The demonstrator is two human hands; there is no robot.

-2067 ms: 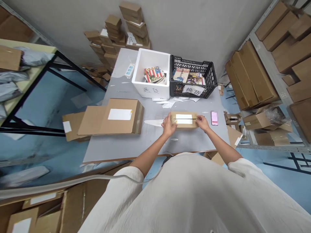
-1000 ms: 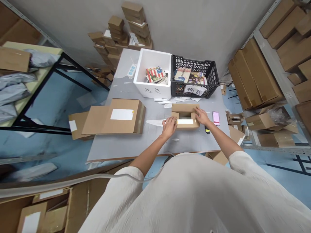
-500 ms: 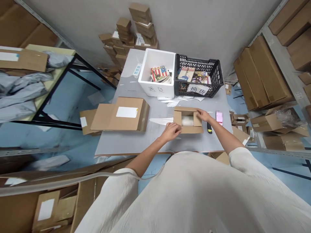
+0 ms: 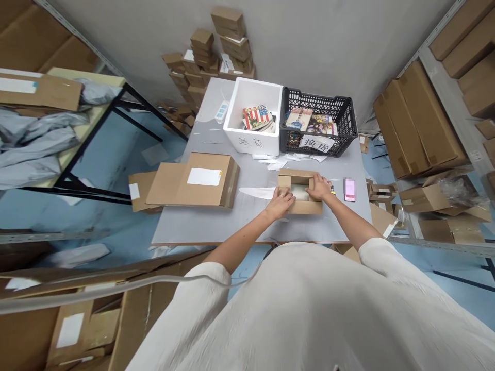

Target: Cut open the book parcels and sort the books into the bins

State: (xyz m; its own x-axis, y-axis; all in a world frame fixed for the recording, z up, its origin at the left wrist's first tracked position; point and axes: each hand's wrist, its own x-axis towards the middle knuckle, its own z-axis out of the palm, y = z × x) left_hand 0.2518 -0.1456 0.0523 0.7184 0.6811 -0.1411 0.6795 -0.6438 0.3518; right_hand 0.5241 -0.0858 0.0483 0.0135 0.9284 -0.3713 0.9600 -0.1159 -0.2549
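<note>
A small cardboard box (image 4: pixel 305 207) stands on the table near its front edge, its flaps spread and something pale inside. My left hand (image 4: pixel 281 204) is at the box's left side, fingers bent over the left flap. At the opposite side, my right hand (image 4: pixel 320 187) has its fingers curled over the right flap and their tips at the opening. Just beyond the right hand, a yellow-and-black cutter (image 4: pixel 333 190) is mostly covered by it. A phone (image 4: pixel 349 189) with a pink screen lies farther right.
A larger carton (image 4: pixel 209 190) with a white label sits left on the grey table (image 4: pixel 193 226). Behind stand a white foam box (image 4: pixel 251 143) and a black plastic crate (image 4: pixel 344 139), both holding books. Paper scraps (image 4: pixel 276 163) lie before them. Shelves with cartons (image 4: pixel 421 118) flank the right.
My right hand has moved left and inward over the box's right flap, now covering most of the cutter. My left hand has shifted slightly up and right onto the left flap.
</note>
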